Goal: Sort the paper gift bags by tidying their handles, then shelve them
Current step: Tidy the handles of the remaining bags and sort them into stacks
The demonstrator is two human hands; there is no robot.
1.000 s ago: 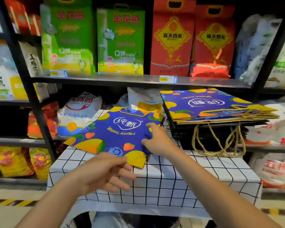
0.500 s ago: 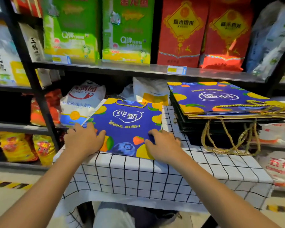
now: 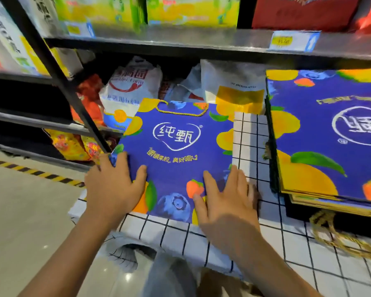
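Purple bag: a flat-folded paper gift bag with fruit print lies on the grid-patterned tablecloth, logo up, its far edge poking toward the shelf.
Head view, hands: left hand has fingers spread flat on the bag's near-left corner, thumb lying on the printed face. Right hand is flat on the near-right corner, partly on the cloth. Neither one grips anything, both just press.
Handle: the gold cord handle sits in a neat shallow loop at the bag's far edge, lying on the paper. Looks tidied to me.
Stack: the pile of matching bags sits just right of this one, logos facing the other way, some cords dangling over the near edge.
Step in hand: I'd say squaring and flattening before it moves on.
Doing it well: keep both palms low and slide evenly so the cord doesn't flip out; pinch both near corners to lift.
Risk: one-sided lifting could let the bag spring open.
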